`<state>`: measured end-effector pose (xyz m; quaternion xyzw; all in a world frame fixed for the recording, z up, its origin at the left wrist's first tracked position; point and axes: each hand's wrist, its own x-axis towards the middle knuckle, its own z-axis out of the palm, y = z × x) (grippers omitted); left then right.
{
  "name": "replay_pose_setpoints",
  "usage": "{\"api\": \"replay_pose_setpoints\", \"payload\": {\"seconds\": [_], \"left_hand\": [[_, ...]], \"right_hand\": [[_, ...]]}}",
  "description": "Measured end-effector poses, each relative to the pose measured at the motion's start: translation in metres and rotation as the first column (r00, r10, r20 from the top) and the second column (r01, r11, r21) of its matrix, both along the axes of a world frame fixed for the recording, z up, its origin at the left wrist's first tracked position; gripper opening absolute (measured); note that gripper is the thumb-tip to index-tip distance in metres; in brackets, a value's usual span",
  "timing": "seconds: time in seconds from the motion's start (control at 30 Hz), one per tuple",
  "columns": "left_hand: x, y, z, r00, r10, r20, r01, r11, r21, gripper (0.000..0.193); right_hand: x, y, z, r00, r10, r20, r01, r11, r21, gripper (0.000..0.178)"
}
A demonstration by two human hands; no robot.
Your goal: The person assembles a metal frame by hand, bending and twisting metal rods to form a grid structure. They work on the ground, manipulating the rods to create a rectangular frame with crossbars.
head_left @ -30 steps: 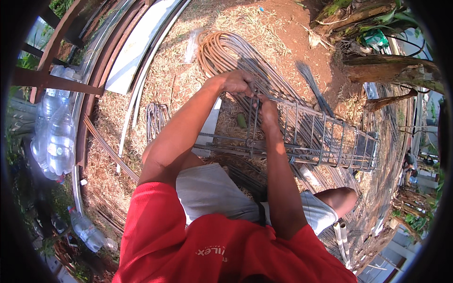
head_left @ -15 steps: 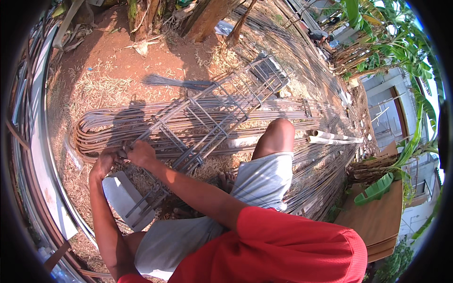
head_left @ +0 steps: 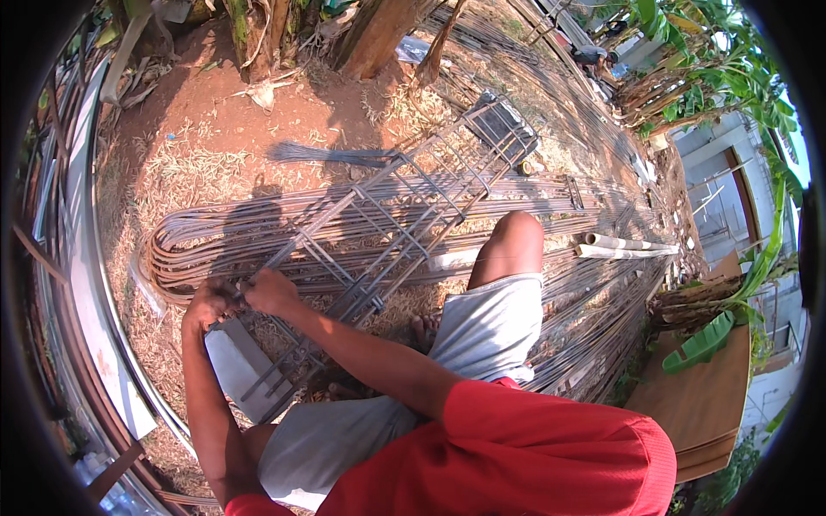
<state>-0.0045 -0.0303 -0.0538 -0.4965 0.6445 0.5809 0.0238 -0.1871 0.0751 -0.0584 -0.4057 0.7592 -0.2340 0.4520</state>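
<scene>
Left hand [head_left: 212, 304] and right hand [head_left: 274, 294] meet at the steel cage [head_left: 391, 224]; whether either grip clamps it, I cannot tell

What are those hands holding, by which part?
The left hand and right hand are at the left end of the steel cage; exactly what they grip is unclear.

- T-shirt [head_left: 551, 447]: plain bright red, loose, with soft creases and a curved seam toward its right edge.
- Right sleeve [head_left: 460, 404]: short, red, wide at the opening.
- Left sleeve [head_left: 256, 506]: the same red, only a corner showing.
- Shorts [head_left: 492, 322]: pale grey, roomy, creased, hemmed above the bare right knee [head_left: 514, 245].
- Left hand [head_left: 209, 305] and right hand [head_left: 274, 293]: bare, like both forearms.
- Right foot [head_left: 422, 334]: seemingly bare, though shade blurs the toes.
</scene>
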Motion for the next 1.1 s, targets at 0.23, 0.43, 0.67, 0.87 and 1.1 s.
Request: {"api": "replay_pose_setpoints", "payload": {"seconds": [0.23,0.43,0.67,0.87,1.1], "left_hand": [[-0.023,0.028,-0.020,0.952,-0.046,0.303,0.247,0.701,-0.669,0.024],[0.006,0.048,-0.043,0.962,0.052,0.269,0.216,0.457,-0.863,0.064],[0.013,0.014,-0.049,0.967,-0.040,-0.251,-0.047,0.942,-0.332,0.012],[0.003,0.010,-0.049,0.674,0.610,-0.417,-0.311,0.746,0.588,0.024],[0.004,0.048,-0.068,0.956,0.055,0.287,0.281,0.097,-0.955,0.077]], "right_hand": [[0.002,0.000,0.010,0.990,0.024,-0.140,-0.032,0.998,-0.059,0.040],[-0.001,0.009,0.030,0.996,-0.002,-0.087,-0.008,0.993,-0.119,0.032],[-0.002,0.011,0.030,0.998,-0.004,-0.067,-0.005,0.990,-0.139,0.026],[-0.001,0.007,0.024,0.998,-0.001,-0.064,-0.008,0.991,-0.134,0.026],[-0.003,0.005,0.016,0.994,0.050,-0.093,-0.064,0.986,-0.154,0.031]]}}
